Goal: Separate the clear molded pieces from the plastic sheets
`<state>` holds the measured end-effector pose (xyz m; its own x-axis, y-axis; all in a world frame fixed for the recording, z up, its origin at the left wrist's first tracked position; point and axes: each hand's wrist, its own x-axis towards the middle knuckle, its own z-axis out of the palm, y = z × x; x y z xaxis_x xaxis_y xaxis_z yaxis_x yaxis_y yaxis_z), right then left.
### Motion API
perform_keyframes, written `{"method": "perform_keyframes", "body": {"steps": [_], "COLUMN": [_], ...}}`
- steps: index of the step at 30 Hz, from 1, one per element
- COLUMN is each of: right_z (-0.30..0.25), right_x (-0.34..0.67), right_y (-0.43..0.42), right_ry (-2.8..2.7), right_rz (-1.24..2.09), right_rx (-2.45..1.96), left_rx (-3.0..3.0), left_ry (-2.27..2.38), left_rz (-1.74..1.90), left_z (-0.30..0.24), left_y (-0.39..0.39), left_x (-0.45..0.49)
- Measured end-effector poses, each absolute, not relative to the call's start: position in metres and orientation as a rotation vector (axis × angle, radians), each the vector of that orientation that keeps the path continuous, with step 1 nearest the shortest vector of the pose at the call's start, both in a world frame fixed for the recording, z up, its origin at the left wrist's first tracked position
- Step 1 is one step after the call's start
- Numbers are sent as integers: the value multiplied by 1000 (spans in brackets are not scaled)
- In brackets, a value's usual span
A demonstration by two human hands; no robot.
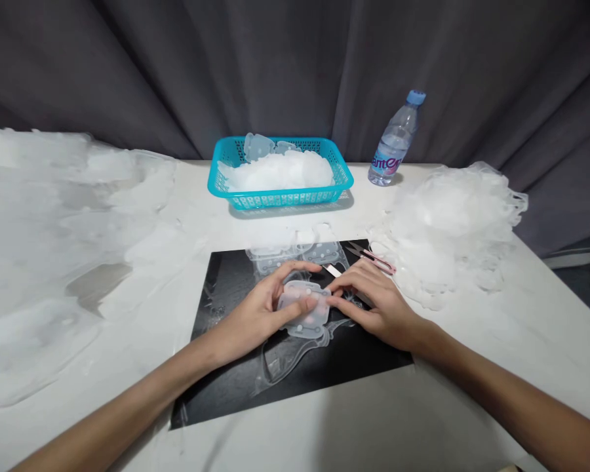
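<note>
On my feed, the left hand grips a translucent piece, the right hand pinching its two-o'clock edge.

hands 2; held piece 1; snips 1; mat 1; basket 1; bottle 1

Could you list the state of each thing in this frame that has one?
Left hand: holding the piece, thumb on top
Piece: in hand, above the mat
Right hand: touching the piece's right edge; grip unclear
Mat: flat, partly covered
Scissors: lying down, blades apart
Bottle: standing, capped, partly filled
Basket: uncovered, holding white pieces
</note>
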<state>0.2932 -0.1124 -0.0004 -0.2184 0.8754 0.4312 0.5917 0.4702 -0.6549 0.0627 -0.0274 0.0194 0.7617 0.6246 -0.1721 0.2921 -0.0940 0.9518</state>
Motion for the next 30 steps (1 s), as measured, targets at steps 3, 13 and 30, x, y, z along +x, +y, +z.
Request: {"method": "perform_keyframes", "body": {"steps": [3, 13, 30], "right_z": [0, 3, 14], "right_x": [294, 295, 322], "right_y": [-112, -111, -104], "right_ry": [-1915, -1892, -1921], "right_rz": [446, 525, 227], "right_rx": [-1223, -1198, -1458], "left_rx": [1670, 1469, 1426], "left_ry": [723, 693, 702], "left_rz": [337, 310, 338], "left_z": [19, 19, 23], "left_y": [-28, -30, -32], "left_x": [64, 66, 72]}}
